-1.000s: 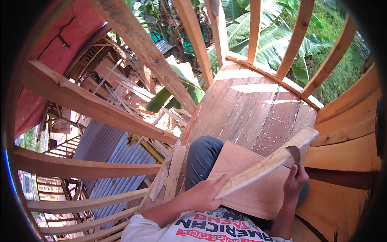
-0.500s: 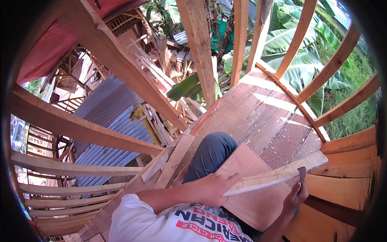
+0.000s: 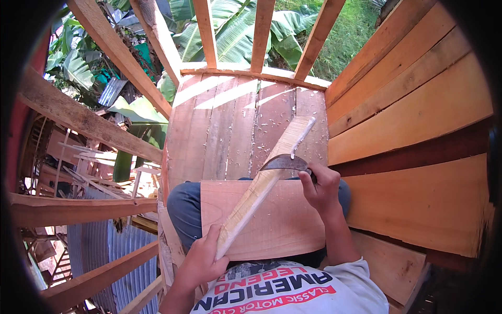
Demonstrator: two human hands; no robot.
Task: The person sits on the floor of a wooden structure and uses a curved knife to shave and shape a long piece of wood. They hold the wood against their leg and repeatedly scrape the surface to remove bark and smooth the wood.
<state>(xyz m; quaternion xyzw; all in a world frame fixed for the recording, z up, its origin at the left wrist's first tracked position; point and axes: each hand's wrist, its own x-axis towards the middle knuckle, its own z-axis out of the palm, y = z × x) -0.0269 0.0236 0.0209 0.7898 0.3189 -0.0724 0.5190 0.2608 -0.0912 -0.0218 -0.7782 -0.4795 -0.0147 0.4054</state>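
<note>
My left hand (image 3: 204, 257) is closed round the near end of a long, pale wooden piece (image 3: 250, 201), which slants away to the right. In my right hand (image 3: 321, 187) is a knife (image 3: 284, 163) with a short, curved, dark blade. The blade lies across the wooden piece in its farther half, and a thin pale shaving shows beside it. Under the wooden piece, a flat wooden board (image 3: 287, 222) rests across my lap. The knife's handle is mostly hidden by my fingers.
Pale shavings lie scattered on the plank floor (image 3: 212, 136). Upright wooden posts (image 3: 264, 31) stand at the far and left sides, with banana leaves (image 3: 238, 39) beyond. Wide planks (image 3: 413, 193) form a wall close on my right. Corrugated metal sheets (image 3: 125, 261) lie outside, lower left.
The view has swung to the right. The wooden piece now points farther away from me, and the knife blade shows broadside across it instead of near its far end.
</note>
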